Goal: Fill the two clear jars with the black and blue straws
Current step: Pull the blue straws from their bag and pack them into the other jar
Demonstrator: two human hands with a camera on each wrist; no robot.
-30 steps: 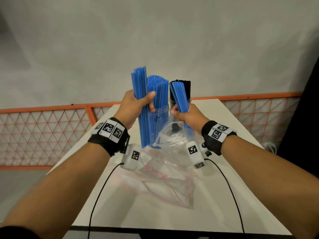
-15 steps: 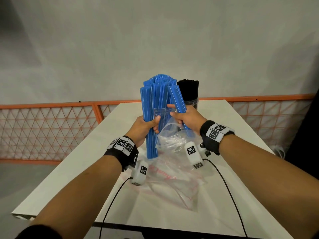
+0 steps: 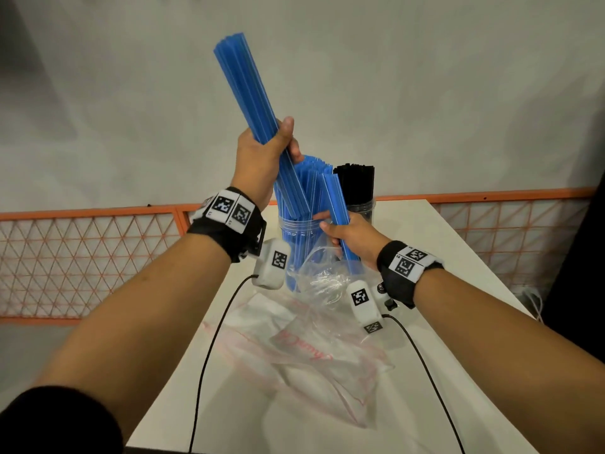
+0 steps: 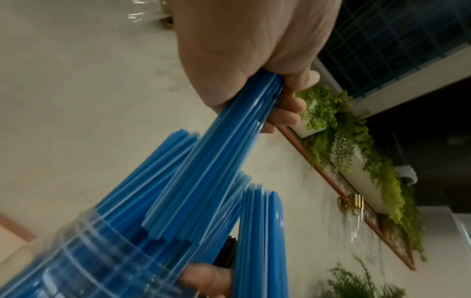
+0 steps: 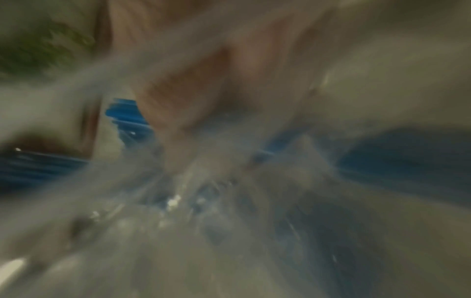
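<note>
My left hand (image 3: 265, 152) grips a bundle of blue straws (image 3: 248, 99), raised and tilted, its lower ends over the mouth of a clear jar (image 3: 296, 231) packed with blue straws. In the left wrist view the bundle (image 4: 216, 161) points down into the jar (image 4: 76, 252). My right hand (image 3: 347, 234) holds a smaller bundle of blue straws (image 3: 337, 211) beside the jar, with clear plastic bunched under it. A second clear jar (image 3: 360, 208) full of black straws (image 3: 355, 181) stands just behind. The right wrist view is too blurred to read.
Crumpled clear plastic bags (image 3: 314, 348) lie on the white table (image 3: 458, 290) in front of the jars. Two black cables run from my wrists across the table. An orange mesh railing (image 3: 82, 257) runs behind, against a grey wall.
My left hand has lifted its blue bundle from beside the jar up above it and tilted it over the jar mouth. The right hand stays by the jar with its bundle.
</note>
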